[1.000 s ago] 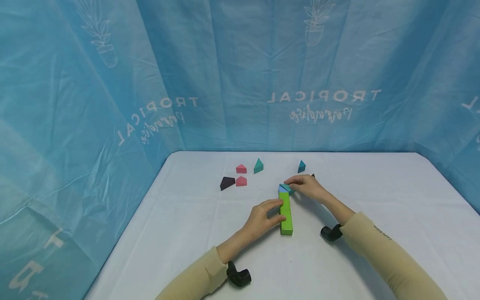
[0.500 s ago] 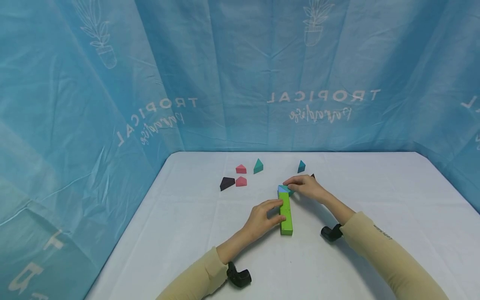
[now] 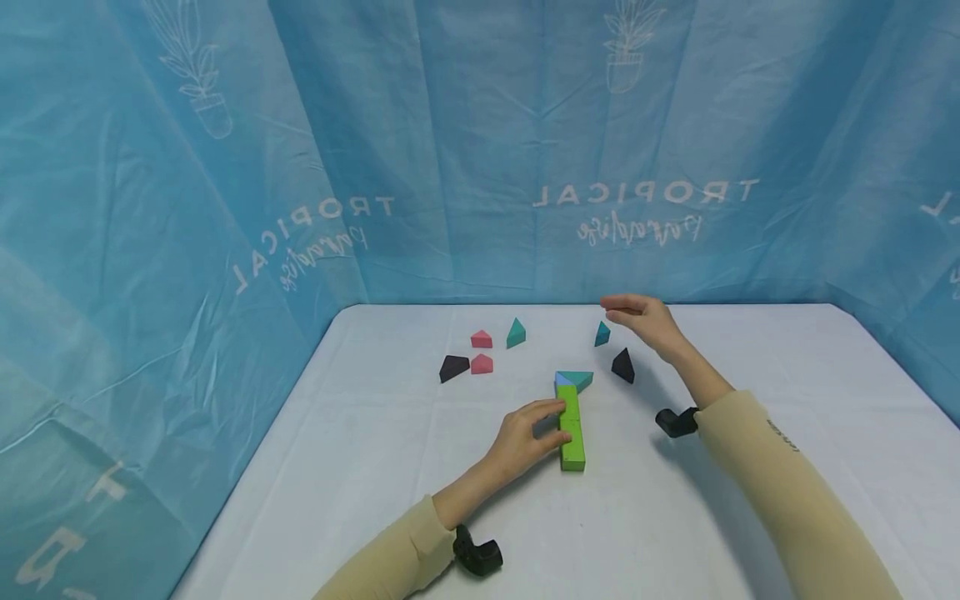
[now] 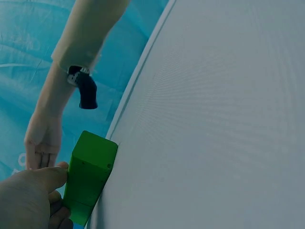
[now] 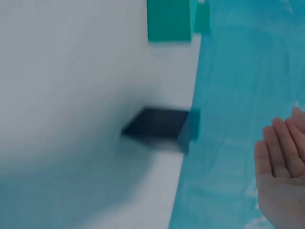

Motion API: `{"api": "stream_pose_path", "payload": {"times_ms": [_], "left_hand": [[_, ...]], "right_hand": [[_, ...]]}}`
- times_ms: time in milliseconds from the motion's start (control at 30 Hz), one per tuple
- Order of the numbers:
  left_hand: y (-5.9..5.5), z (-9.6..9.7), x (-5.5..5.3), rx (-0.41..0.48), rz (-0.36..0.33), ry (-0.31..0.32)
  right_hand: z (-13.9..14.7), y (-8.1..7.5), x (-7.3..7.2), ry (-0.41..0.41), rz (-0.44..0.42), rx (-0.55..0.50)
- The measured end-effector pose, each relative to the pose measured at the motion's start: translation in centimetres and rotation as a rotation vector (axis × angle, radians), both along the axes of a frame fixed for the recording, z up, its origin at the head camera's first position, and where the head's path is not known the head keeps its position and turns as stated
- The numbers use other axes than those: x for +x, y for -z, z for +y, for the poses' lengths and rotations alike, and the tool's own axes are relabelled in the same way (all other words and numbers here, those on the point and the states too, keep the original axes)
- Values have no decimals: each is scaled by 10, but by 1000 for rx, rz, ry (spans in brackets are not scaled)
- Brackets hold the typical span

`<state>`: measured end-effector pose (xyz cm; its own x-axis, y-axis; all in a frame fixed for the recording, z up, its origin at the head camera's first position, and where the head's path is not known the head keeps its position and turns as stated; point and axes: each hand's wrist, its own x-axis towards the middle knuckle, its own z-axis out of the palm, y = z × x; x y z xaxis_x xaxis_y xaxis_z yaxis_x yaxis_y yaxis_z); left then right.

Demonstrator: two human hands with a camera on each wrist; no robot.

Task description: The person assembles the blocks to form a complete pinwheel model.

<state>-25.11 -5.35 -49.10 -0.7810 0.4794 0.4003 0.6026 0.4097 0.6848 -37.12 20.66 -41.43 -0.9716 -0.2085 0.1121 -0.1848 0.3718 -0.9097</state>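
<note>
In the head view, two light green blocks [image 3: 573,452] lie end to end in a line. My left hand [image 3: 519,442] is at their left side, thumb and fingertips touching them; the left wrist view shows the thumb [image 4: 55,177] at the edge of a green block [image 4: 90,167]. A small light blue triangular block [image 3: 562,380] sits at the far end, with a teal triangular block [image 3: 581,380] against it. My right hand [image 3: 647,321] is raised with straight fingers and holds nothing, near a dark blue block [image 3: 602,335] and a black block [image 3: 622,367].
Farther left lie two pink blocks [image 3: 482,364], a green-teal triangular block [image 3: 516,333] and another black block [image 3: 454,367]. The white table [image 3: 360,483] ends at a blue printed curtain [image 3: 465,150] behind. A black wrist device [image 3: 478,555] is on each forearm.
My right hand has let go of the teal triangular block and moved away, up and to the right, uncovering the black block. The teal block now lies against the light blue one. My left hand stays put.
</note>
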Motion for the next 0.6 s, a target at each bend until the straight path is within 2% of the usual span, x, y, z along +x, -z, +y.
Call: {"api": "stream_pose_path", "payload": {"times_ms": [267,400,600], "left_hand": [[2,-2,1,1,19,2],[2,-1,2,-5,12,4],[1,-1,2,-3,8,-2]], "right_hand": [[12,23,-25,5,-89,-2],[12,34,-30,6,-133,12],[10,42,-34,-18,-147,-15]]}}
